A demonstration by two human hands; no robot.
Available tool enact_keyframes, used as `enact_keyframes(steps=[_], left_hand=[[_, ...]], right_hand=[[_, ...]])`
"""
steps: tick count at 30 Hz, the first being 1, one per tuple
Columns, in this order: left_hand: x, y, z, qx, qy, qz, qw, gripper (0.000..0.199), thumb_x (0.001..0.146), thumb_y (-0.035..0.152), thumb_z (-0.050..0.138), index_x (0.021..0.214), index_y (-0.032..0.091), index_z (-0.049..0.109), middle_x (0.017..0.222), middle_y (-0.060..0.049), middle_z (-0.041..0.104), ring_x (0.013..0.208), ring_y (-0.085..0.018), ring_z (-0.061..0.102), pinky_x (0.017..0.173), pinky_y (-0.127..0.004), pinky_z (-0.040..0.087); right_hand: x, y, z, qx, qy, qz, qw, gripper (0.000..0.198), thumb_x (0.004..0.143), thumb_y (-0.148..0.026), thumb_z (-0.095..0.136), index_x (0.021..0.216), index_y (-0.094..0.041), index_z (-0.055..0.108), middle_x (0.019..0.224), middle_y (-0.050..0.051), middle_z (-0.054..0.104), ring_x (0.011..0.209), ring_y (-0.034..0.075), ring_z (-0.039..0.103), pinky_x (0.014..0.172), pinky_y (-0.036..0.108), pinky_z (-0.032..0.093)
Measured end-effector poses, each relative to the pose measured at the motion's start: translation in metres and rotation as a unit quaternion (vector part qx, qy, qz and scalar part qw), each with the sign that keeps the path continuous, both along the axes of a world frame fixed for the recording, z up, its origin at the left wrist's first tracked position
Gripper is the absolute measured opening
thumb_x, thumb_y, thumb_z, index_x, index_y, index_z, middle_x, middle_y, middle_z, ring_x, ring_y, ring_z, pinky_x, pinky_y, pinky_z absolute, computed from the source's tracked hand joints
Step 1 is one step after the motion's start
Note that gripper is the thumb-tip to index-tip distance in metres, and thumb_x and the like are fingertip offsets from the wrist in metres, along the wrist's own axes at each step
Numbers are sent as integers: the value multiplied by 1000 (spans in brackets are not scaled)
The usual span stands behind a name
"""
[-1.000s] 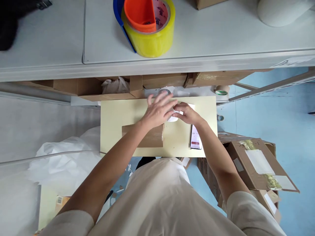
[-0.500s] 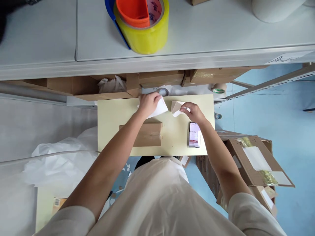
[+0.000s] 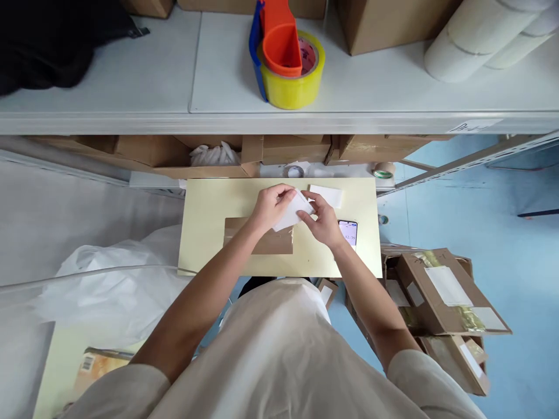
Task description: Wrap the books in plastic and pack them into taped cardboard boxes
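Head view, looking down with the person, I see a white sheet held above the pale yellow table, tilted, its lower edge over a brown cardboard box. The left hand pinches it, thumb and fingers closed on its upper part. The right hand is at its right corner, thumb and fingers slightly parted; whether they grip, I can't tell. Just beyond the right hand lies a white stack, with a phone nearer the person. Past the table's far edge sit tape rolls.
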State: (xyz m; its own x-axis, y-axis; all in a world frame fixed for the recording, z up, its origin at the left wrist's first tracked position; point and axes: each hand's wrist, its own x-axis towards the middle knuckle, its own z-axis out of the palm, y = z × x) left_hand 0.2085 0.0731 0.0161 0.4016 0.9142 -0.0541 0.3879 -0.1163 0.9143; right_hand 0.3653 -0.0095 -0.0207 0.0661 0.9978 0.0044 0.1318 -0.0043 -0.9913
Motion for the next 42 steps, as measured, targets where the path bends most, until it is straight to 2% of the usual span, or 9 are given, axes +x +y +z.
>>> enact_keyframes(steps=[5, 8, 10, 15, 20, 25, 32, 37, 42], left_hand=[[-64, -43, 10, -142, -82, -1, 986, 38, 72, 44, 72, 95, 15, 67, 94, -8, 72, 84, -20, 66, 73, -28, 50], [-92, -71, 5, -209, -140, 50, 966, 37, 65, 45, 77, 83, 16, 67, 87, -7, 73, 79, -20, 66, 75, -31, 51], [-102, -89, 3, -221, -186, 85, 954, 34, 64, 44, 78, 80, 16, 65, 83, -5, 72, 77, -18, 66, 75, -31, 51], [-123, -128, 17, -262, -320, 71, 908, 32, 66, 36, 78, 88, 17, 65, 83, -2, 69, 77, -14, 63, 77, -28, 51], [-161, -151, 35, -318, -410, 32, 854, 32, 70, 40, 76, 86, 17, 63, 84, -1, 67, 77, -12, 63, 79, -29, 51], [-190, -160, 40, -316, -406, 3, 858, 32, 73, 43, 75, 78, 17, 57, 69, 3, 60, 68, -10, 59, 80, -30, 52], [-211, -163, 35, -302, -361, -73, 879, 29, 73, 42, 74, 78, 17, 61, 76, 1, 61, 75, -12, 59, 82, -30, 49], [-220, -165, 33, -164, -290, -147, 931, 26, 82, 41, 65, 75, 17, 61, 73, 1, 58, 70, -11, 52, 70, -25, 44], [-227, -166, 37, -35, -232, -185, 954, 25, 89, 37, 55, 74, 18, 60, 72, -1, 57, 69, -12, 51, 67, -25, 41]], right_hand=[[-21, -28, 6, -8, 26, -106, 994, 41, 84, -41, 61, 120, -22, 53, 107, 7, 66, 89, 20, 63, 73, 33, 54], [-44, -50, 20, 27, -121, -178, 976, 49, 85, -40, 60, 128, -19, 48, 115, 13, 64, 103, 26, 61, 84, 43, 52], [-73, -68, 36, 95, -266, -226, 932, 53, 84, -38, 62, 131, -18, 47, 127, 18, 57, 120, 31, 53, 96, 50, 45], [-152, -106, 70, 203, -458, -90, 861, 29, 93, -24, 52, 121, -25, 59, 124, 8, 65, 124, 23, 54, 113, 48, 25], [-190, -127, 79, 213, -472, -96, 850, 28, 94, -20, 49, 118, -26, 62, 119, 5, 69, 117, 20, 61, 115, 46, 20], [-210, -145, 84, 236, -477, -106, 840, 25, 93, -19, 52, 114, -26, 64, 115, 5, 71, 111, 19, 64, 114, 45, 21], [-227, -163, 91, 213, -433, -109, 869, 23, 91, -22, 56, 112, -25, 65, 117, 7, 70, 111, 22, 64, 108, 47, 32], [-237, -169, 99, 146, -308, -121, 932, 14, 87, -31, 62, 97, -26, 70, 97, 6, 74, 91, 20, 69, 83, 37, 53], [-243, -170, 105, 83, -189, -120, 971, 12, 83, -32, 67, 91, -26, 73, 94, 6, 74, 89, 20, 70, 82, 35, 56]])
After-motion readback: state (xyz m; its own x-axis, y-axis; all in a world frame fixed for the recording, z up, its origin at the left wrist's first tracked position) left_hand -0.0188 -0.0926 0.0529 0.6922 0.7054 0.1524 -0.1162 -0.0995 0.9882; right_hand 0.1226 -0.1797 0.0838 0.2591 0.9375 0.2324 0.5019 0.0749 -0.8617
